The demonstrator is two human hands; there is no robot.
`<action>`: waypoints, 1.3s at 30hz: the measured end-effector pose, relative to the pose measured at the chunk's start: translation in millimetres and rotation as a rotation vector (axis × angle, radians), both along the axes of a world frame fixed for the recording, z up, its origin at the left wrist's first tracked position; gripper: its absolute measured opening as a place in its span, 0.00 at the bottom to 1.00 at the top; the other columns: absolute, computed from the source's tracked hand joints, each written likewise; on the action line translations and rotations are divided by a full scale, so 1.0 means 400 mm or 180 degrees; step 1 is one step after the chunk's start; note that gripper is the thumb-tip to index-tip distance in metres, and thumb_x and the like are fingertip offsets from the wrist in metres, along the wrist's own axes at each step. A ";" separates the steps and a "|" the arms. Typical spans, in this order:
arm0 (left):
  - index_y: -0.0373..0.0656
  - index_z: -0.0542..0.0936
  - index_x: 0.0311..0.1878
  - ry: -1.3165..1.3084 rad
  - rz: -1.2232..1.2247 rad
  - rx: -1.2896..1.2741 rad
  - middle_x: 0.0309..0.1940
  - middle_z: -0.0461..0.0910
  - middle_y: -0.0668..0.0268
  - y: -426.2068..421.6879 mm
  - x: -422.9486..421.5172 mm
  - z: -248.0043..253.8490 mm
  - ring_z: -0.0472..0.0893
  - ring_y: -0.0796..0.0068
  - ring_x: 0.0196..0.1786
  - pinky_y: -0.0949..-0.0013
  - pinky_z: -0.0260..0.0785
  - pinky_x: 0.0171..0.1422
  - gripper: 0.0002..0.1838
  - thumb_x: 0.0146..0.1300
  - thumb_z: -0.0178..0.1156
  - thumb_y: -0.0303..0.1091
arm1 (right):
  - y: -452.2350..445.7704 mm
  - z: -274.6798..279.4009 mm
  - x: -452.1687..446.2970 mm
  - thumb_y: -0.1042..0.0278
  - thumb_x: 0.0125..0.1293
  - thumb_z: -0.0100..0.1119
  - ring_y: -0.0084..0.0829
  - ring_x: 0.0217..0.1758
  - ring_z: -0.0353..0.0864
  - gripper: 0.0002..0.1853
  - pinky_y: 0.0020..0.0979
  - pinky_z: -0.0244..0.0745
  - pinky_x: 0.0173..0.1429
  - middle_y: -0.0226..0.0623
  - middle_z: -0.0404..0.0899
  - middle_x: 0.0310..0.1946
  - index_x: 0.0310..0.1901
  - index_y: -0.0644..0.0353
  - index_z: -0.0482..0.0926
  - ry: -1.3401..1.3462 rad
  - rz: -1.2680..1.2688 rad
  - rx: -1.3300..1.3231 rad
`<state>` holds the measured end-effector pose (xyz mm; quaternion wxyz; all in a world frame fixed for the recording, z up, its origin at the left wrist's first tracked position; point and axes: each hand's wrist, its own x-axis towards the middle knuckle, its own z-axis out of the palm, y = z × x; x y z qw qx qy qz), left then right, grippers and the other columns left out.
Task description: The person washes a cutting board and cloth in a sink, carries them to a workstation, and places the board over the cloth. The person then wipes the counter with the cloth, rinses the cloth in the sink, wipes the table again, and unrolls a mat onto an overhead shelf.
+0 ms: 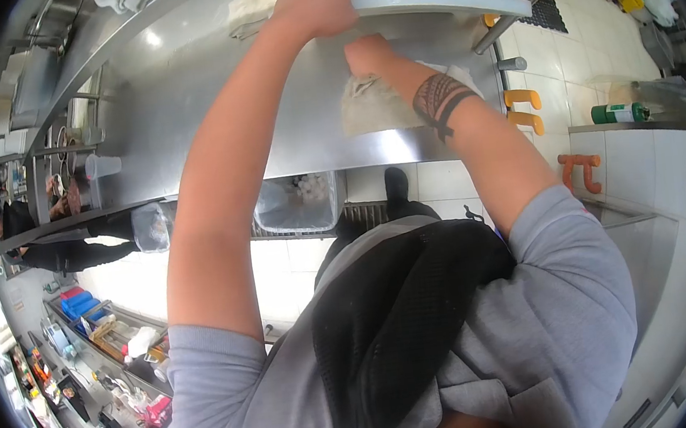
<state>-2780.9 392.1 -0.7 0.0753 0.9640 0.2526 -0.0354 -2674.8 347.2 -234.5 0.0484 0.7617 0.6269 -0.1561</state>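
Note:
My left hand (316, 4) is closed at the left end of a long white bar-like piece (442, 1), which stretches right over the steel counter (179, 89). Just below that piece, my right hand (368, 54) is closed too; I cannot make out what its fingers hold, if anything. A beige cloth (373, 106) lies on the counter under my right wrist and forearm. Another light cloth (253, 10) lies beside my left hand, partly hidden by it.
Below the counter's near edge is a clear plastic-lined bin (298, 204). A translucent cup (104, 165) is at the left. Yellow hooks (522, 98) show at the right, and a green bottle (618, 113) lies on a ledge. Part of a person in black (71, 251) is at the left.

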 end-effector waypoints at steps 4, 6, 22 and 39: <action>0.45 0.89 0.42 -0.0204 -0.0038 0.0260 0.43 0.87 0.52 0.010 0.018 -0.015 0.86 0.51 0.47 0.54 0.80 0.54 0.16 0.48 0.62 0.35 | 0.085 -0.030 0.025 0.64 0.65 0.58 0.46 0.61 0.76 0.10 0.47 0.74 0.61 0.46 0.80 0.54 0.42 0.56 0.84 0.2018 -0.0470 0.0996; 0.45 0.89 0.41 -0.0122 0.0038 0.0196 0.43 0.87 0.52 0.009 0.012 0.001 0.86 0.51 0.48 0.54 0.80 0.54 0.16 0.48 0.63 0.35 | 0.049 -0.034 0.013 0.65 0.66 0.56 0.50 0.60 0.76 0.11 0.48 0.74 0.61 0.46 0.81 0.53 0.47 0.57 0.81 0.1411 -0.0142 0.2709; 0.46 0.89 0.40 -0.0087 -0.0165 0.0270 0.43 0.87 0.52 0.027 0.021 -0.024 0.86 0.51 0.48 0.53 0.80 0.54 0.16 0.47 0.60 0.33 | -0.179 -0.029 -0.145 0.66 0.61 0.58 0.47 0.59 0.74 0.14 0.47 0.69 0.64 0.41 0.80 0.48 0.47 0.60 0.81 0.0379 0.0033 0.2067; 0.47 0.89 0.37 -0.0196 -0.0455 0.0517 0.38 0.87 0.53 0.025 0.028 -0.037 0.87 0.52 0.43 0.53 0.80 0.50 0.15 0.45 0.63 0.37 | -0.463 0.003 0.185 0.72 0.56 0.60 0.47 0.59 0.78 0.20 0.49 0.72 0.62 0.44 0.82 0.51 0.52 0.57 0.82 -0.0111 -0.1520 0.1219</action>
